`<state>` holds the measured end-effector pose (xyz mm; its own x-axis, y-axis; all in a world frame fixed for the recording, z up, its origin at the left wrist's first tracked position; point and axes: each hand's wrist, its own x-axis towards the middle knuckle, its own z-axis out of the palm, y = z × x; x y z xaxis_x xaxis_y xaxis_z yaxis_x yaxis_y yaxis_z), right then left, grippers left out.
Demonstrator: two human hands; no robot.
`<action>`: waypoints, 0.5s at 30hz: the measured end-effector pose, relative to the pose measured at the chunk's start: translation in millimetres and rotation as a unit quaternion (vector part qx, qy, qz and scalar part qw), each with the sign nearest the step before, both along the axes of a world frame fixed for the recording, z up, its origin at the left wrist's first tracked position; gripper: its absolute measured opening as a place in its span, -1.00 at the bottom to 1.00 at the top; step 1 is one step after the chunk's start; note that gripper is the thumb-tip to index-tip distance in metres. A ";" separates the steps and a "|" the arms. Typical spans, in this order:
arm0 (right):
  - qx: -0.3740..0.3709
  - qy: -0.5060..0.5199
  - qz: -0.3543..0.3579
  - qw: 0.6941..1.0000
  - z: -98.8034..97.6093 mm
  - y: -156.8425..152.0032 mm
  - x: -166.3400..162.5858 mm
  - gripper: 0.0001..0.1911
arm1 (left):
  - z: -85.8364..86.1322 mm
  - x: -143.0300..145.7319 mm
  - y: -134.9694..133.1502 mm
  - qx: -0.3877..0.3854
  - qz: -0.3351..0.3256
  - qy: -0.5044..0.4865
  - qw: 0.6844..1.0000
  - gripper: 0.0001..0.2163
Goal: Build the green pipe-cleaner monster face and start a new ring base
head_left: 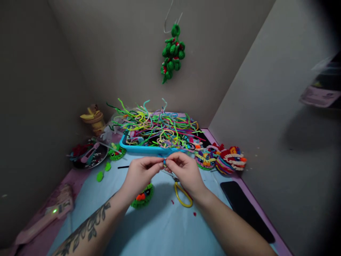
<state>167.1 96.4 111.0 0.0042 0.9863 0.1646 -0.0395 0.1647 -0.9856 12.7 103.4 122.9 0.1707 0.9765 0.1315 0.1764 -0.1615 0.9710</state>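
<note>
Blue pipe cleaner (164, 162) pinched between left hand (140, 175), right hand (186, 171)

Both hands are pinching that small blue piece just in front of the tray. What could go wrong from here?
1. The blue piece is tiny and held only between the fingertips of the left hand and right hand; it could slip and vanish among the pipe cleaners overflowing the blue tray.
2. The yellow-handled scissors lie under the right wrist and might get knocked or catch it.
3. The phone lies near the table edge, beside the right forearm.
</note>
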 end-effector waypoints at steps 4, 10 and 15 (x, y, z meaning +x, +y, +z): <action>0.006 -0.005 -0.002 1.000 -4.1 0.3 -1.2 -0.90 | 1.2 0.5 -0.3 -0.001 0.013 -0.002 1.000 -0.86; -0.004 0.002 0.002 1.000 -3.6 0.5 -0.8 -0.90 | 1.0 0.2 -0.9 -0.001 0.015 -0.005 1.000 -0.86; 0.015 0.011 0.005 1.000 2.8 3.3 3.4 -0.92 | 2.3 -1.0 2.5 -0.024 -0.005 -0.022 0.999 -0.84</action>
